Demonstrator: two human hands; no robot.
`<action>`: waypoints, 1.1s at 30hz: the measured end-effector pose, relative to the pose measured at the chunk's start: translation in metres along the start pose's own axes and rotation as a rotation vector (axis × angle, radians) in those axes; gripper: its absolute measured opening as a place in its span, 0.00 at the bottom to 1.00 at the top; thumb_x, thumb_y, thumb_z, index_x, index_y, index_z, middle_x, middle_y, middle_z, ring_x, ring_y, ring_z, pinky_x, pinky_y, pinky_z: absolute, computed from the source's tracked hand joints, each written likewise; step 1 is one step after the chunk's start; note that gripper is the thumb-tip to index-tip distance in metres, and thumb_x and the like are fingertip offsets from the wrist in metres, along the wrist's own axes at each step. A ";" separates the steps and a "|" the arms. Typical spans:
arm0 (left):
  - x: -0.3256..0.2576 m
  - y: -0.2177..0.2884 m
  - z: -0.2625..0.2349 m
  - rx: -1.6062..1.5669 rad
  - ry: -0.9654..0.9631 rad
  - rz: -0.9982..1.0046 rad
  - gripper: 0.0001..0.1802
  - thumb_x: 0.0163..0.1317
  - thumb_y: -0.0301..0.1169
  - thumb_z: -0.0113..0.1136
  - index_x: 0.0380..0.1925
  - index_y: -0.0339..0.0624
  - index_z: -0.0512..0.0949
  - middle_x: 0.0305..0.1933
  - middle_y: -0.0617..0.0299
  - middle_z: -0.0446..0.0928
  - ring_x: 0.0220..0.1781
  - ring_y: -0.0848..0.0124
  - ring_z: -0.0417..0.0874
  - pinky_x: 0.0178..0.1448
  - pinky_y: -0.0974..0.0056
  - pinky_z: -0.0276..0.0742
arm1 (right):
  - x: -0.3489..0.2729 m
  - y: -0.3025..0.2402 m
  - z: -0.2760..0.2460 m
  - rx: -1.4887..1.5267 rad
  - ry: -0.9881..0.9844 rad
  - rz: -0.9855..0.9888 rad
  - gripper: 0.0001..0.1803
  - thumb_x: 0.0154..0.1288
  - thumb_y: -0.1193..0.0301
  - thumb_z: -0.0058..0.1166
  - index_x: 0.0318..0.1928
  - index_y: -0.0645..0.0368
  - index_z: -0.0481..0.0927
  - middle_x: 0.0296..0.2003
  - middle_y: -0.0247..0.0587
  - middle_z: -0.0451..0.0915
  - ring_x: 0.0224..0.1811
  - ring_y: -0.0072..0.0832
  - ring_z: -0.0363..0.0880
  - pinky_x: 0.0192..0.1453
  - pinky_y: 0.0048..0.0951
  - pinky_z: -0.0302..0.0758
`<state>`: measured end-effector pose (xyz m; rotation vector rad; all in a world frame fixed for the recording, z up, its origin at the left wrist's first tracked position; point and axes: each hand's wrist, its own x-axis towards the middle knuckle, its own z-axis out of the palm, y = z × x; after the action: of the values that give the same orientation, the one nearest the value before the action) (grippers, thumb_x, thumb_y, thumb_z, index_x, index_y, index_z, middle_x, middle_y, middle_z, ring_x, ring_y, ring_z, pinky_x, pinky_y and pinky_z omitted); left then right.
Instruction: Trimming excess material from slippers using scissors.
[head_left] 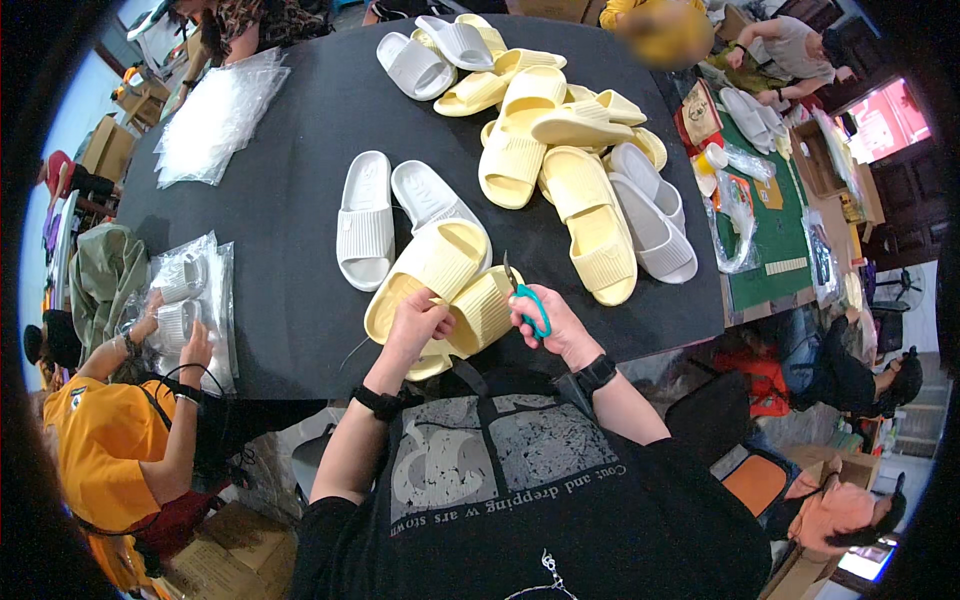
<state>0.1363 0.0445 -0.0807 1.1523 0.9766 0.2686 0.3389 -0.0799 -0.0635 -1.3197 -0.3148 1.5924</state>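
My right hand (561, 325) is wrapped round a pair of scissors (531, 311) with teal handles, their dark blades pointing away from me. Over the nearest pair of slippers, my left hand (416, 328) is closed in a pinch; what it holds, if anything, is too small to make out. One yellow slipper (441, 256) of that pair lies left, partly over a grey slipper, and the other yellow slipper (489, 309) sits between my hands. Just beyond them are a grey slipper (366, 232) and its mate (431, 196).
A heap of yellow slippers (520, 130) with some grey ones spreads across the far side of the black table (290, 290). Clear plastic bags (215, 120) lie far left. At the left edge, a co-worker's hands (192, 347) handle a bagged grey pair. A green-topped table (765, 225) stands right.
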 end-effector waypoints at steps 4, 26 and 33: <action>-0.002 0.001 -0.003 0.010 0.033 0.012 0.10 0.59 0.26 0.52 0.39 0.33 0.75 0.25 0.62 0.77 0.22 0.78 0.76 0.25 0.75 0.72 | 0.002 0.006 -0.004 -0.192 0.114 -0.097 0.19 0.60 0.66 0.56 0.47 0.65 0.70 0.22 0.32 0.73 0.15 0.14 0.69 0.11 0.16 0.65; -0.165 -0.088 -0.172 0.429 0.377 -0.201 0.06 0.55 0.23 0.52 0.22 0.32 0.75 0.15 0.61 0.74 0.17 0.77 0.73 0.20 0.72 0.65 | 0.011 0.022 -0.009 -0.839 0.405 -0.539 0.24 0.56 0.68 0.60 0.51 0.62 0.69 0.32 0.54 0.79 0.36 0.39 0.82 0.38 0.33 0.76; -0.198 -0.123 -0.172 1.122 0.357 -0.303 0.12 0.54 0.30 0.54 0.33 0.33 0.79 0.31 0.42 0.78 0.37 0.48 0.80 0.39 0.54 0.75 | 0.013 0.017 0.001 -0.883 0.364 -0.574 0.23 0.57 0.68 0.59 0.51 0.60 0.69 0.32 0.53 0.79 0.37 0.44 0.81 0.39 0.35 0.76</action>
<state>-0.1452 -0.0233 -0.0968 1.9622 1.6847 -0.4017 0.3305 -0.0773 -0.0832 -1.9030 -1.1361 0.6923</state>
